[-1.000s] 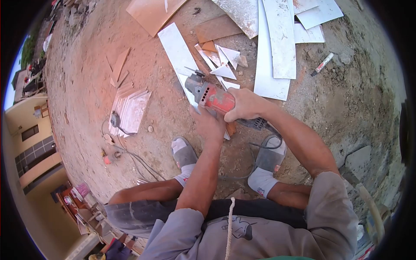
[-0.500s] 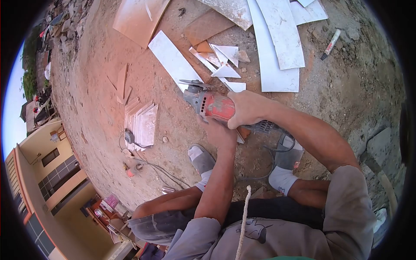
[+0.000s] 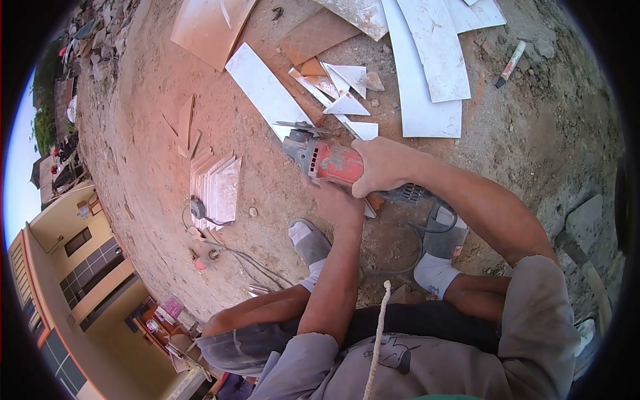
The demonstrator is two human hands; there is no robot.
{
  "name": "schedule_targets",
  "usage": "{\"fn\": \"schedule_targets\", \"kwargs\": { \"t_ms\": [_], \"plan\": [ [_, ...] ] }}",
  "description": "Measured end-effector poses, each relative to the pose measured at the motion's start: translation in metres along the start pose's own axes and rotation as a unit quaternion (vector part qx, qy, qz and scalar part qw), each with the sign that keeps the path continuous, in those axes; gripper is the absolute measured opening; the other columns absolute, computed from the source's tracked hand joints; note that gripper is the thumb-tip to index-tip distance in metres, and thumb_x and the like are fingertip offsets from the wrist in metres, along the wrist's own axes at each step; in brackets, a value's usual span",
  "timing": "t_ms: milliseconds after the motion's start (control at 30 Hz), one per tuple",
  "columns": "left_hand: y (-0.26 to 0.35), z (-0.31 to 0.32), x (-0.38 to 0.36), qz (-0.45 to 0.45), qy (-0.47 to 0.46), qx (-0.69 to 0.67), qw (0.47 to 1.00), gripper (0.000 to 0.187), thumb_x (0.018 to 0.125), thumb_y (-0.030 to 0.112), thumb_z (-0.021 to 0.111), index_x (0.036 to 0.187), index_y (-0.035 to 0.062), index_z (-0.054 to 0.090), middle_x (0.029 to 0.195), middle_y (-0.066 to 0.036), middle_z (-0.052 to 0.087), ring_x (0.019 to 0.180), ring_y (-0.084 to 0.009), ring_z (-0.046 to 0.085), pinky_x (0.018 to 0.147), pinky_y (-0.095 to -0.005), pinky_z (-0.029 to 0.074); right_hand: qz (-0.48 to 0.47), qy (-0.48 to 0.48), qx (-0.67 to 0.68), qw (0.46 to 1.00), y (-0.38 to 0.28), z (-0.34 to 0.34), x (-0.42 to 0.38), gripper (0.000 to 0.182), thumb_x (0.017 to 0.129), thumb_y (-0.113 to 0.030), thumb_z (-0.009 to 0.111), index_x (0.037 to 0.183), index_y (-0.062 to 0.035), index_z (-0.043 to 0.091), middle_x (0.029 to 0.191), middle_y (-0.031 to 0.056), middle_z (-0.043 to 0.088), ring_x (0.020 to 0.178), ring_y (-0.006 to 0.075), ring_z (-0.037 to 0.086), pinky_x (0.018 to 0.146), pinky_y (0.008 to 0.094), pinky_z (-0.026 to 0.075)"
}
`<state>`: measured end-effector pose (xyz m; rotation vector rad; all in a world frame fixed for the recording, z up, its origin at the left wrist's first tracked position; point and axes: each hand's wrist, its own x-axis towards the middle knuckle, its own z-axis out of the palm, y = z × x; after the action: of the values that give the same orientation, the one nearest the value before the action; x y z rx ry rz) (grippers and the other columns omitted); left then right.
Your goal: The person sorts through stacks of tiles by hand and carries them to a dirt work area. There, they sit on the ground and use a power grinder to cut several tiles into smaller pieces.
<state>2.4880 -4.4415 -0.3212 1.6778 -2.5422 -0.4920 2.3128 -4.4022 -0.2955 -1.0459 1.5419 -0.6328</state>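
A red and grey angle grinder is held in both hands, its disc at the left end over the lower end of a long white tile strip. My right hand wraps round the back of the red body. Under the front part, near the grinder's head, my left hand is closed on the tool, its fingers partly hidden. White triangular offcuts lie just beyond the grinder. A grey cable runs from its rear down beside my right foot.
Large white strips lie at the upper right, near a marker-like tube. A stack of cut tiles with a plug and cable is on the left. My feet flank the ground below the grinder. A building stands lower left.
The view has shifted very slightly, so the tiles appear a little higher. Both hands keep their hold on the grinder, with almost no visible movement.
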Motion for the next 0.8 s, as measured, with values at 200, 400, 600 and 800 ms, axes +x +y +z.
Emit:
{"fn": "schedule_targets", "kwargs": {
  "t_ms": [200,400,600,800],
  "plan": [
    [-0.0089,0.0063,-0.0019,0.018,0.028,0.014,0.999,0.082,0.079,0.032,0.073,0.139,-0.0051,0.031,0.142,-0.031,0.032,0.118,-0.0491,0.051,0.089,-0.0532,0.048,-0.004,-0.01,0.003,1.0,0.0021,0.0004,-0.0004,0.069,0.057,-0.038,0.072,0.103,0.0097,0.057,0.095,0.03,0.065,0.09,0.0421,0.065,0.081,0.0426,0.051],
    [-0.0053,0.0025,-0.0014,0.012,0.022,0.03,0.999,0.081,0.078,0.033,0.073,0.137,-0.0056,0.032,0.142,-0.031,0.034,0.118,-0.0487,0.051,0.089,-0.0534,0.048,0.005,-0.013,0.001,1.0,0.0002,-0.0016,-0.0007,0.069,0.057,-0.038,0.072,0.104,0.0107,0.057,0.095,0.0298,0.065,0.09,0.0413,0.065,0.081,0.0416,0.051],
    [-0.0056,0.0041,-0.0013,-0.014,0.005,0.035,0.999,0.083,0.077,0.036,0.074,0.137,-0.0057,0.032,0.144,-0.031,0.031,0.12,-0.0484,0.05,0.09,-0.0531,0.048,-0.003,-0.011,0.007,1.0,0.0019,-0.0016,-0.0009,0.069,0.056,-0.038,0.072,0.102,0.0104,0.058,0.095,0.0298,0.065,0.09,0.041,0.065,0.081,0.0413,0.051],
    [-0.0106,0.0086,-0.003,0.012,0.024,0.041,0.999,0.086,0.075,0.026,0.076,0.138,-0.0099,0.031,0.149,-0.028,0.028,0.122,-0.0463,0.05,0.089,-0.0524,0.049,-0.007,-0.003,0.008,1.0,0.0073,0.0005,0.0015,0.067,0.056,-0.039,0.073,0.101,0.0091,0.059,0.094,0.0292,0.065,0.09,0.0404,0.065,0.081,0.0412,0.051]
  ]
}}
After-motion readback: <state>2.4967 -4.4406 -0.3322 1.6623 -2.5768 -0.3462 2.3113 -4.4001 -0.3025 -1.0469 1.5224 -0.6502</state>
